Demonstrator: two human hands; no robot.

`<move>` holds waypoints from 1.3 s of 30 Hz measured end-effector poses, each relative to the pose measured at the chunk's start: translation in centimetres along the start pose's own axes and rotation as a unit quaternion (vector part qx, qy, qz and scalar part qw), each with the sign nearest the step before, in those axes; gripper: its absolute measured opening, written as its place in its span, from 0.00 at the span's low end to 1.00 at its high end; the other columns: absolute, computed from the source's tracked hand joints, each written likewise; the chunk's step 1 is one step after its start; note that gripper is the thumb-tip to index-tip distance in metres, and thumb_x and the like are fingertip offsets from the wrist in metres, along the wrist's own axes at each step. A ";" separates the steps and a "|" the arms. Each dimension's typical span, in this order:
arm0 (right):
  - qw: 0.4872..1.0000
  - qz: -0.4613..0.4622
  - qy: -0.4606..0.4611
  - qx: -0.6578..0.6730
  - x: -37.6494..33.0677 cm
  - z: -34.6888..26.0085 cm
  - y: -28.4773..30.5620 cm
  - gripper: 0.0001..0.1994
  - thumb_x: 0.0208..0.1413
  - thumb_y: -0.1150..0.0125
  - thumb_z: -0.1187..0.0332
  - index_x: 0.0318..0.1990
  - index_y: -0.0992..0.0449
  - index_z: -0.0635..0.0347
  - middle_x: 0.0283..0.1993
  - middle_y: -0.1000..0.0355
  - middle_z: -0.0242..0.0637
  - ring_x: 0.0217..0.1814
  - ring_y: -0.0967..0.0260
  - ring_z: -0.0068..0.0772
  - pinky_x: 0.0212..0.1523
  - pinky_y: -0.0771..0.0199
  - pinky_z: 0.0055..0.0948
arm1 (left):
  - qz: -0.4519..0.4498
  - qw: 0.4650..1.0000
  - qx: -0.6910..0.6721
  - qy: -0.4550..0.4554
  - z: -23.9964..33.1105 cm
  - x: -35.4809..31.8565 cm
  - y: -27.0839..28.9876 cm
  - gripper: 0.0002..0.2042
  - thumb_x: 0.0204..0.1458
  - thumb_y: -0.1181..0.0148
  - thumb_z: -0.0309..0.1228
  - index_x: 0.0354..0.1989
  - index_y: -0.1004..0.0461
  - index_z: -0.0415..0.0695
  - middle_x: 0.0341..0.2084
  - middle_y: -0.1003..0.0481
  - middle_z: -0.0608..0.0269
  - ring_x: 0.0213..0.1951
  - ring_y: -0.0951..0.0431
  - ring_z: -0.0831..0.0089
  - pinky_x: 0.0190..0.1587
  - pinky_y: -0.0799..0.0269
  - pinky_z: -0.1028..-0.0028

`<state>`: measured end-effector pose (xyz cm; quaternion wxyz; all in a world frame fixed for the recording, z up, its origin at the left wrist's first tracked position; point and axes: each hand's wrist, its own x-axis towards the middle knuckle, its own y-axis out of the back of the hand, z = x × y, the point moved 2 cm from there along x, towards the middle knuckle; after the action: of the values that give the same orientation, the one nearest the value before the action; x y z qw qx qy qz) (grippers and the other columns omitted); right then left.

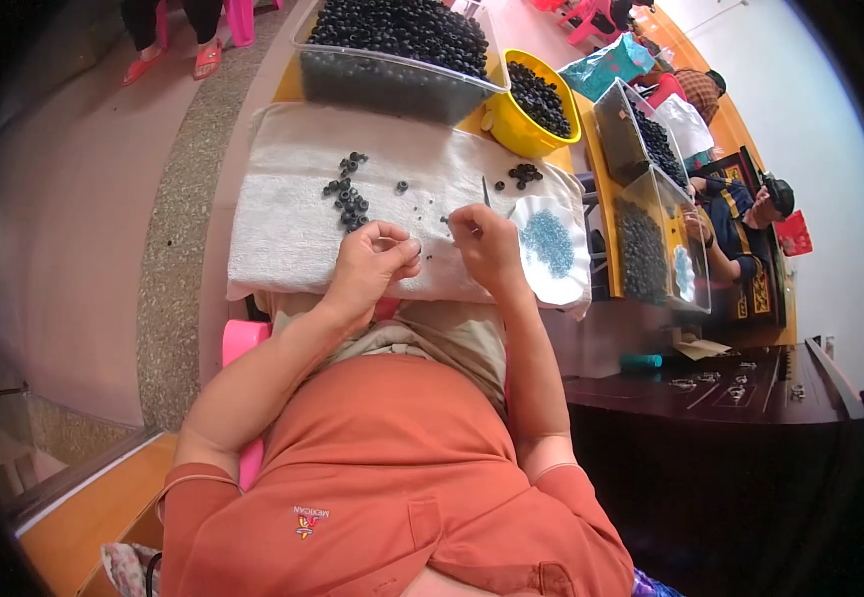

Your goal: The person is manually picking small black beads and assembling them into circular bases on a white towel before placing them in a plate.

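Note:
My left hand [377,261] is closed in a pinch over the white cloth [292,249], a small black part just showing at its fingertips. To its right, my right hand [488,247] also pinches, but what sits between its fingers is too small to make out. A thin dark pointed tool [485,191] sticks up beside the right knuckles. Loose black ring-shaped parts [350,204] lie in a cluster beyond the left hand, with a smaller group [524,176] at the far right. Next to the right wrist, a white scalloped dish [551,289] holds small clear bluish pieces [548,244].
Behind the cloth stand a clear plastic bin [382,88] and a yellow bowl [521,129], both filled with black parts. More clear bins [641,239] line the right table. A co-worker [740,219] sits past them. A dark table [651,393] is at the right.

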<state>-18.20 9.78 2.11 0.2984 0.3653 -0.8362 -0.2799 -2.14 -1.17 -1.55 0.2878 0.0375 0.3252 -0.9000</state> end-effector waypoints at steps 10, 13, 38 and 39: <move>0.998 0.043 -0.019 0.041 0.1 0.4 -0.1 0.04 0.54 0.39 0.76 0.37 0.21 0.63 0.28 0.24 0.35 0.28 0.29 0.20 0.30 0.30 0.23 | -0.019 1.000 -0.022 -0.004 -0.4 0.1 -0.2 0.09 0.58 0.39 0.25 0.45 0.26 0.37 0.32 0.22 0.64 0.33 0.21 0.78 0.40 0.21 0.79; 0.997 0.023 -0.004 0.068 -1.4 0.2 0.2 0.06 0.52 0.37 0.79 0.38 0.22 0.62 0.33 0.23 0.38 0.27 0.27 0.24 0.30 0.28 0.24 | -0.025 1.000 -0.003 -0.001 0.0 -0.2 -0.4 0.09 0.57 0.39 0.25 0.45 0.26 0.37 0.32 0.22 0.63 0.34 0.21 0.77 0.39 0.22 0.79; 0.964 -0.013 -0.025 -0.265 -4.5 5.5 8.9 0.07 0.51 0.39 0.74 0.36 0.19 0.63 0.37 0.23 0.50 0.39 0.24 0.51 0.42 0.25 0.38 | -0.046 0.998 0.018 0.024 -0.6 -0.5 -0.8 0.07 0.53 0.37 0.22 0.39 0.27 0.39 0.31 0.23 0.63 0.32 0.22 0.77 0.39 0.23 0.77; 0.964 -0.013 -0.025 -0.266 -4.4 5.6 9.0 0.07 0.51 0.39 0.74 0.36 0.19 0.63 0.37 0.23 0.50 0.39 0.24 0.51 0.42 0.25 0.38 | -0.046 0.998 0.018 0.024 -0.6 -0.5 -0.8 0.07 0.53 0.37 0.22 0.39 0.27 0.39 0.31 0.23 0.63 0.32 0.22 0.77 0.39 0.23 0.77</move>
<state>-23.70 19.82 3.23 0.3601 0.2761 -0.7343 -0.5049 -2.21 -0.05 -1.44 0.2372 0.0491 0.3170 -0.9170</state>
